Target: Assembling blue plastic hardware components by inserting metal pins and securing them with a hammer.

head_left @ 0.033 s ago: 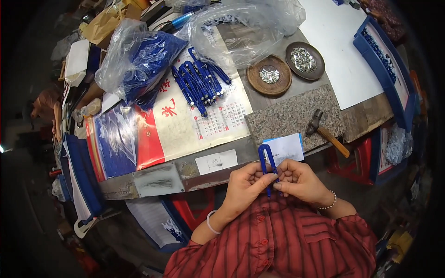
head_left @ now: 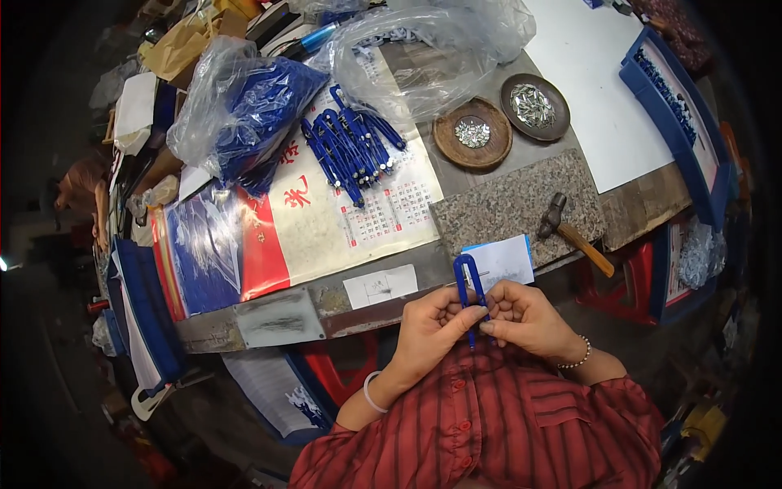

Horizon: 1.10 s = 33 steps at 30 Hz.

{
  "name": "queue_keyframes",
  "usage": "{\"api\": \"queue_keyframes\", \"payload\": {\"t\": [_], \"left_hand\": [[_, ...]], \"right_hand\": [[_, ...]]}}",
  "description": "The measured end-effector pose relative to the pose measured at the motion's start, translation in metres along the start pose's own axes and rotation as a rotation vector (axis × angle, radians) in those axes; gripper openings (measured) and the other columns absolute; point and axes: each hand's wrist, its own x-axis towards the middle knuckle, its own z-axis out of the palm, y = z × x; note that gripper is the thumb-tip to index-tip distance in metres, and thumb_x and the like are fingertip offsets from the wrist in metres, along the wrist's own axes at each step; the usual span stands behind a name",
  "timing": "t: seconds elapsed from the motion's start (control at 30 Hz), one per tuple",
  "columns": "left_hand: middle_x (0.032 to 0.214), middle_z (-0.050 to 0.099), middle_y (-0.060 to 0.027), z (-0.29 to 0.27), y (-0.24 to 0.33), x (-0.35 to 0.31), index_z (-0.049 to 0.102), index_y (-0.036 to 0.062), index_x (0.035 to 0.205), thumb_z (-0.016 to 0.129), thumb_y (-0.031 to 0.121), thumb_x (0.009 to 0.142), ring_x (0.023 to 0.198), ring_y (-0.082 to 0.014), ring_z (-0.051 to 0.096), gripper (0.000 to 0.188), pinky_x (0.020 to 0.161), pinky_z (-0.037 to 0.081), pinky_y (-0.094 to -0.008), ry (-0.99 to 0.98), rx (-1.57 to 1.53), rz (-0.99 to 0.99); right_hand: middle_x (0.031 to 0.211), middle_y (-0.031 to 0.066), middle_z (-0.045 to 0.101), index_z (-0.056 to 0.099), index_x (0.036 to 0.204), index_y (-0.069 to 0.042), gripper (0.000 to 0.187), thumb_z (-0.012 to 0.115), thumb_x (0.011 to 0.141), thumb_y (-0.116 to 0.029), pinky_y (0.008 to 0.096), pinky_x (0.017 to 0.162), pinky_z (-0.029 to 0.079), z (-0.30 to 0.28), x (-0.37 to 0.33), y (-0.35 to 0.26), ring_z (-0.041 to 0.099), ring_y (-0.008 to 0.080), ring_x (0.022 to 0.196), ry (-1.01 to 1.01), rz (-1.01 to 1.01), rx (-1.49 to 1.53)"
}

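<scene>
A slim blue U-shaped piece (head_left: 461, 277), its bend pointing up and its two arms down, is held upright at the table's front edge. My left hand (head_left: 432, 330) is closed on it, thumb pressed along one arm. My right hand (head_left: 528, 322) pinches the other arm, fingers curled. A thin metal pin (head_left: 484, 273) sticks out sideways from the piece; its inner end is hard to make out. Just beyond my hands lies a white paper (head_left: 507, 257) over something blue. A hammer (head_left: 554, 216) with a wooden handle rests on the granite slab (head_left: 489, 208) to the right.
Two round bowls, a wooden one (head_left: 448, 151) and a darker one (head_left: 560, 118), hold small metal parts. Similar blue pieces (head_left: 346, 151) are heaped on a printed sheet (head_left: 318, 248), beside a plastic bag (head_left: 191, 122) of blue parts. A blue tray (head_left: 709, 175) stands at the right edge.
</scene>
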Motion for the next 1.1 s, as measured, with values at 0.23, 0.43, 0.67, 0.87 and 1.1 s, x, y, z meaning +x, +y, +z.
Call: {"api": "queue_keyframes", "payload": {"t": [0.23,0.43,0.67,0.87,1.1], "left_hand": [[0.073,0.063,-0.0007,0.002,0.011,0.004,0.063,-0.0019,0.103,0.064,0.007,0.086,0.061,-0.0032,0.054,0.019,0.050,0.043,-0.0176,0.034,0.242,0.154],[0.068,0.063,-0.0018,0.003,0.015,0.010,0.065,-0.0014,0.096,0.066,0.011,0.085,0.058,-0.0032,0.054,0.017,0.050,0.042,-0.0187,0.051,0.223,0.106],[0.080,0.063,-0.0022,0.003,0.011,0.013,0.064,-0.0011,0.099,0.062,0.011,0.089,0.066,-0.0036,0.055,0.016,0.054,0.043,-0.0180,0.058,0.027,0.119],[0.094,0.062,-0.0077,-0.001,0.004,0.007,0.060,-0.0016,0.102,0.055,0.015,0.093,0.083,-0.0111,0.059,0.019,0.076,0.048,-0.0261,0.083,-0.233,0.156],[0.090,0.062,-0.0114,-0.025,0.003,-0.010,0.054,-0.0011,0.104,0.049,0.018,0.096,0.081,-0.0221,0.065,0.021,0.078,0.054,-0.0351,0.125,-0.539,0.146]], "right_hand": [[0.086,0.0019,0.056,0.048,0.102,-0.002,0.019,0.060,0.087,-0.002,0.0186,0.058,0.046,0.004,0.004,0.005,0.053,0.0042,0.067,-0.016,-0.084,0.067],[0.086,0.0012,0.054,0.048,0.102,-0.002,0.019,0.059,0.087,-0.001,0.0186,0.058,0.046,0.001,0.007,0.005,0.052,0.0038,0.068,-0.011,-0.116,0.064],[0.084,-0.0008,0.052,0.047,0.102,-0.003,0.019,0.059,0.087,-0.001,0.0178,0.057,0.043,0.005,0.010,-0.003,0.050,0.0030,0.069,-0.009,-0.109,0.041],[0.082,0.0046,0.061,0.057,0.098,0.000,0.011,0.058,0.087,-0.003,0.0211,0.058,0.048,0.006,0.001,-0.035,0.057,0.0070,0.066,0.043,-0.333,-0.649],[0.106,0.0245,0.057,0.053,0.104,0.011,0.026,0.056,0.089,-0.009,0.0284,0.077,0.051,0.063,-0.008,-0.145,0.061,0.0211,0.089,-0.702,-0.555,0.122]]}}
